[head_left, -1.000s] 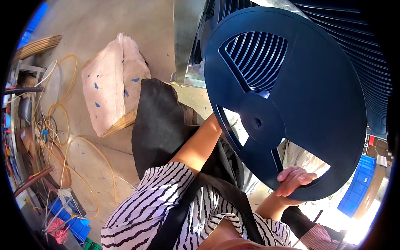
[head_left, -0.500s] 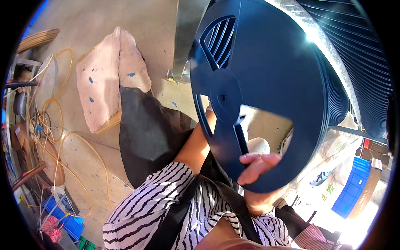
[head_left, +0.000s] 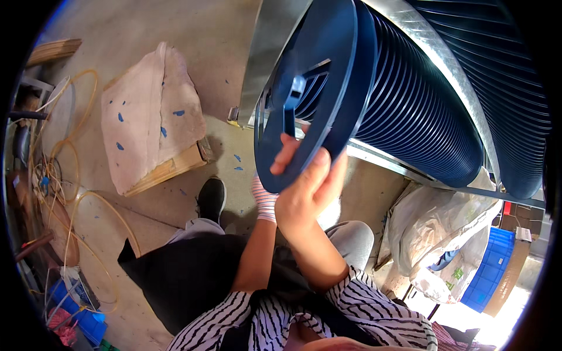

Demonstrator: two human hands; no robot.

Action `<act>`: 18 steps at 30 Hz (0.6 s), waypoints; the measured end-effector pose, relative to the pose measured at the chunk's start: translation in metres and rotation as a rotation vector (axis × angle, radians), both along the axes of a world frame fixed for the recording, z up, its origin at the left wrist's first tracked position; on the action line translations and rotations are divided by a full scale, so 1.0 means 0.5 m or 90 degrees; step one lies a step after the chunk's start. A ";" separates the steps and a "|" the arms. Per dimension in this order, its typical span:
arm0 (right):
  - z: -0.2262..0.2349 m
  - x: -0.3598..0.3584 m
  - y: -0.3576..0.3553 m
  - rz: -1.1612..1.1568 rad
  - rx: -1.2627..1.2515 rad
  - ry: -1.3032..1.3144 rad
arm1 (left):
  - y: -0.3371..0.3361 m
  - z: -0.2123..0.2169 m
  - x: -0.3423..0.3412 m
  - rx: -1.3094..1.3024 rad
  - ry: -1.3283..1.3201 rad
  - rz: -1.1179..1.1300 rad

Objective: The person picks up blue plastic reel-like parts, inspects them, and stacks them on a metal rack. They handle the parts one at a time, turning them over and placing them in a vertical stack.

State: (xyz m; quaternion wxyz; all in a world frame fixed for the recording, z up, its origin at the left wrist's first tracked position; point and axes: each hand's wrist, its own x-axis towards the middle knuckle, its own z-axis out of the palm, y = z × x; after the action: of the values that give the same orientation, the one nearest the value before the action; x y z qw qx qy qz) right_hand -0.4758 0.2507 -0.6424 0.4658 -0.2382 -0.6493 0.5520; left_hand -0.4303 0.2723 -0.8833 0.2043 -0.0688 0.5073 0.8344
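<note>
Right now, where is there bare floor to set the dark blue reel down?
Bare concrete floor lies between the cloth-covered pallet and the rack of stacked reels. Crowded: coiled cables at far left, plastic bags at right. Both hands, right hand and left hand, grip the reel.

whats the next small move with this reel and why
Probably slide the dark blue reel sideways flush against the row of reels on the rack. It stands edge-on just short of them, with the right hand on its lower rim and the left hand behind it.
</note>
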 end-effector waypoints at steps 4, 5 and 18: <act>-0.023 -0.067 0.030 0.001 -0.027 0.036 | -0.097 -0.040 -0.061 -0.002 -0.011 0.164; -0.027 -0.082 0.045 -0.028 0.000 0.031 | -0.090 -0.020 -0.068 0.012 0.004 0.152; -0.083 -0.194 0.182 -0.251 0.504 -0.147 | -0.064 0.112 -0.062 -0.082 0.110 0.085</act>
State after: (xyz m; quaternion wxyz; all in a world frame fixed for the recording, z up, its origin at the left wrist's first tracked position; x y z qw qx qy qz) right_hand -0.5729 0.3419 -0.6842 0.5413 -0.2206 -0.8006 0.1318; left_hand -0.4615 0.2401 -0.8274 0.0988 -0.0437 0.5697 0.8147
